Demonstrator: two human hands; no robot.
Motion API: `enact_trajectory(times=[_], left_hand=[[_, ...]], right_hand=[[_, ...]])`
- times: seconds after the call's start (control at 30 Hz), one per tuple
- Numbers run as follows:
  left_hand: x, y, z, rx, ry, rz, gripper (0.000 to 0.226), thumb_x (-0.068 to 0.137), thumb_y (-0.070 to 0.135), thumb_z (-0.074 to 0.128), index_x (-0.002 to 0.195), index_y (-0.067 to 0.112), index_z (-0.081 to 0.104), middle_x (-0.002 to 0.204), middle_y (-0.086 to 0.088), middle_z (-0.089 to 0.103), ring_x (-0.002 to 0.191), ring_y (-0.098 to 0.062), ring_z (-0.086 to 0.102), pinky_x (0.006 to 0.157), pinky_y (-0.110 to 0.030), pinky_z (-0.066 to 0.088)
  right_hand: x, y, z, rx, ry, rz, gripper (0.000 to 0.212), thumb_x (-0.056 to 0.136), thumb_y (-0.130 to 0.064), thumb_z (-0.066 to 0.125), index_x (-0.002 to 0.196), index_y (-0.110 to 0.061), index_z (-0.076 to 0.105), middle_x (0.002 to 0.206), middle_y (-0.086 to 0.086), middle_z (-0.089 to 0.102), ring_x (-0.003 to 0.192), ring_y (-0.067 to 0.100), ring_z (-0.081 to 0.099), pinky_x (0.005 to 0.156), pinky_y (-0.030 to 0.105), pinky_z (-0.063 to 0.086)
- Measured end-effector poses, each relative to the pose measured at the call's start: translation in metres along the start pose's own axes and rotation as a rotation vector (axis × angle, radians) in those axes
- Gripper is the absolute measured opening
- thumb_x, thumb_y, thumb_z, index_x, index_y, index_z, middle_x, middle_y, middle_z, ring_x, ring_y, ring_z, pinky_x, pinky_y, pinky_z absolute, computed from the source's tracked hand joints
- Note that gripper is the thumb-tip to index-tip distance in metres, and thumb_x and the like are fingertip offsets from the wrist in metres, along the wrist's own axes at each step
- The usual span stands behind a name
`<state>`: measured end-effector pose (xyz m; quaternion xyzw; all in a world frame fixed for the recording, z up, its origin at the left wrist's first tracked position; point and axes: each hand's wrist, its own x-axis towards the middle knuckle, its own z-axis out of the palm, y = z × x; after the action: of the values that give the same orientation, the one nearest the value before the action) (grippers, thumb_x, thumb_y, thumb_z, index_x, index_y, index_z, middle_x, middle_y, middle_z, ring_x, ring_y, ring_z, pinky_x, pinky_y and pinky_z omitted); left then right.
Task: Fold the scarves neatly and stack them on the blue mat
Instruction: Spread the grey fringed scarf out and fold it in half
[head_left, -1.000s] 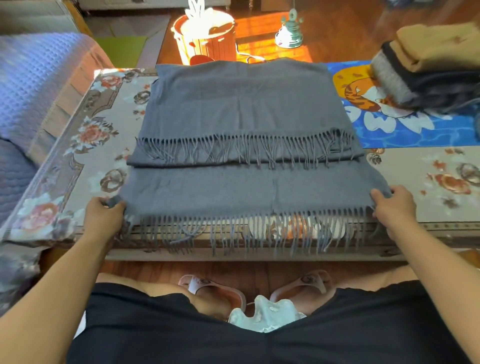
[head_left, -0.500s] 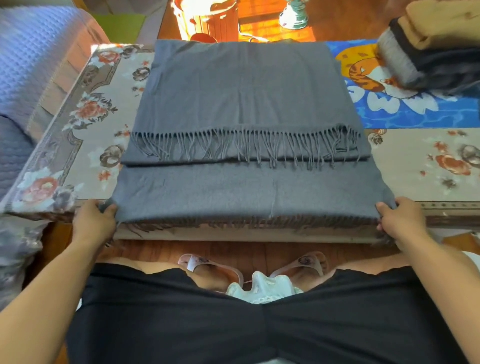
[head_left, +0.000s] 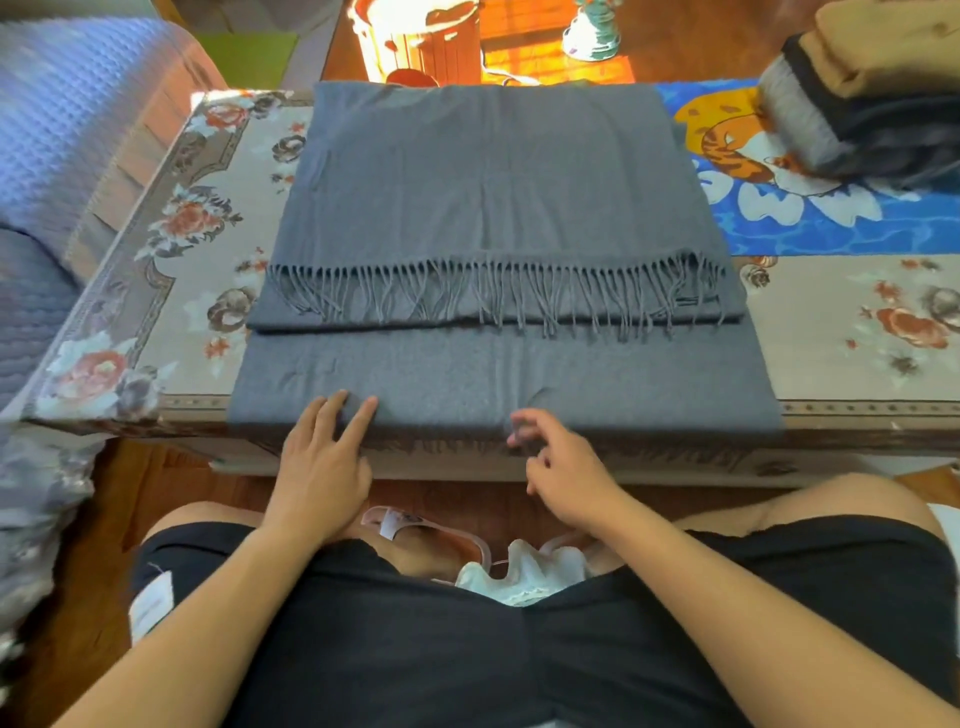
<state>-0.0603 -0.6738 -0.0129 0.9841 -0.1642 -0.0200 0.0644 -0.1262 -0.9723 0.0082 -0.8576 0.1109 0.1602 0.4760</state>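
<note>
We have the grey scarf (head_left: 498, 208) partly folded on the surface (head_left: 857, 332), beside the blue mat (head_left: 779, 228), where a pile (head_left: 872, 98) lies already. Our left hand (head_left: 322, 457) presses its near edge flat; our right hand (head_left: 561, 467) hovers, loosely curled, grasping nothing. More folding and stacking remain.

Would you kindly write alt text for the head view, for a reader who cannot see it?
A person's left hand presses flat on a folded grey scarf at the table edge; the right hand hovers beside it. Folded scarves sit stacked on a blue mat.
</note>
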Motion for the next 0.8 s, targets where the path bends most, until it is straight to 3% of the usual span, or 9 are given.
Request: enact_trajectory(times=[0.07, 0.13, 0.23, 0.3, 0.4, 0.53, 0.67, 0.73, 0.8], left_hand=[[-0.005, -0.003, 0.005, 0.023, -0.016, -0.003, 0.080, 0.080, 0.012, 0.066, 0.155, 0.019, 0.038, 0.155, -0.021, 0.033, 0.143, -0.045, 0.030, 0.111, -0.061, 0.038], [-0.008, -0.005, 0.004, -0.005, 0.025, -0.046, 0.081, 0.077, 0.007, 0.069, 0.152, 0.018, 0.042, 0.152, -0.020, 0.036, 0.140, -0.045, 0.033, 0.109, -0.061, 0.040], [-0.010, -0.003, 0.004, -0.052, 0.069, -0.088, 0.073, 0.078, 0.006, 0.068, 0.148, 0.017, 0.048, 0.148, -0.019, 0.038, 0.137, -0.043, 0.035, 0.108, -0.061, 0.040], [-0.008, -0.003, 0.004, -0.115, 0.105, -0.139, 0.066, 0.081, 0.005, 0.066, 0.144, 0.014, 0.051, 0.146, -0.019, 0.040, 0.136, -0.042, 0.035, 0.109, -0.061, 0.038], [0.009, -0.015, -0.008, -0.311, 0.164, -0.504, 0.058, 0.092, 0.010, 0.059, 0.147, 0.011, 0.043, 0.149, -0.020, 0.035, 0.137, -0.042, 0.030, 0.114, -0.059, 0.030], [0.037, -0.052, -0.033, -0.276, 0.138, -0.792, 0.050, 0.103, 0.028, 0.048, 0.149, 0.008, 0.040, 0.148, -0.026, 0.037, 0.135, -0.046, 0.033, 0.112, -0.058, 0.029], [0.069, -0.101, -0.047, -0.222, 0.017, -0.765, 0.042, 0.100, 0.041, 0.047, 0.115, 0.007, 0.067, 0.119, -0.026, 0.062, 0.107, -0.042, 0.056, 0.093, -0.051, 0.045], [0.088, -0.116, -0.050, -0.252, -0.073, -0.731, 0.048, 0.096, 0.048, 0.051, 0.088, 0.004, 0.069, 0.099, -0.026, 0.069, 0.086, -0.037, 0.060, 0.084, -0.045, 0.049], [0.104, -0.120, -0.053, -0.250, -0.168, -0.694, 0.049, 0.094, 0.047, 0.059, 0.083, 0.000, 0.068, 0.093, -0.027, 0.069, 0.086, -0.041, 0.064, 0.084, -0.045, 0.052]], right_hand=[[-0.022, 0.013, 0.017, -0.094, -0.398, 0.144, 0.050, 0.088, 0.008, 0.041, 0.109, -0.032, 0.061, 0.103, -0.008, 0.071, 0.075, 0.012, 0.067, 0.066, 0.028, 0.058], [-0.038, 0.028, 0.017, -0.343, -0.543, 0.213, 0.049, 0.087, 0.006, 0.042, 0.090, -0.036, 0.065, 0.106, -0.009, 0.070, 0.092, 0.012, 0.066, 0.078, 0.024, 0.053], [-0.030, 0.029, 0.003, -0.182, -0.216, 0.296, 0.048, 0.090, 0.008, 0.042, 0.078, -0.030, 0.069, 0.098, -0.001, 0.073, 0.073, 0.010, 0.066, 0.067, 0.026, 0.051], [-0.016, 0.019, -0.013, -0.026, 0.138, 0.157, 0.045, 0.089, 0.008, 0.043, 0.077, -0.027, 0.067, 0.083, -0.004, 0.070, 0.063, 0.008, 0.066, 0.065, 0.028, 0.050], [0.002, 0.008, -0.038, -0.219, 0.444, -0.107, 0.028, 0.088, 0.003, 0.050, 0.092, -0.018, 0.068, 0.092, -0.005, 0.064, 0.085, 0.012, 0.059, 0.075, 0.029, 0.043], [0.029, 0.009, -0.055, -0.459, 0.457, -0.107, 0.026, 0.095, -0.003, 0.051, 0.116, -0.008, 0.065, 0.117, 0.008, 0.057, 0.112, 0.026, 0.048, 0.094, 0.036, 0.041], [0.055, -0.001, -0.064, -0.530, 0.426, -0.049, 0.026, 0.097, -0.006, 0.049, 0.119, -0.009, 0.065, 0.122, 0.011, 0.056, 0.116, 0.031, 0.047, 0.097, 0.039, 0.039], [0.068, -0.011, -0.063, -0.538, 0.403, -0.065, 0.027, 0.097, -0.006, 0.049, 0.118, -0.009, 0.065, 0.123, 0.011, 0.055, 0.118, 0.031, 0.046, 0.099, 0.037, 0.038], [0.081, -0.023, -0.059, -0.550, 0.364, -0.083, 0.027, 0.096, -0.007, 0.050, 0.118, -0.010, 0.064, 0.122, 0.009, 0.054, 0.118, 0.029, 0.045, 0.097, 0.035, 0.037]])
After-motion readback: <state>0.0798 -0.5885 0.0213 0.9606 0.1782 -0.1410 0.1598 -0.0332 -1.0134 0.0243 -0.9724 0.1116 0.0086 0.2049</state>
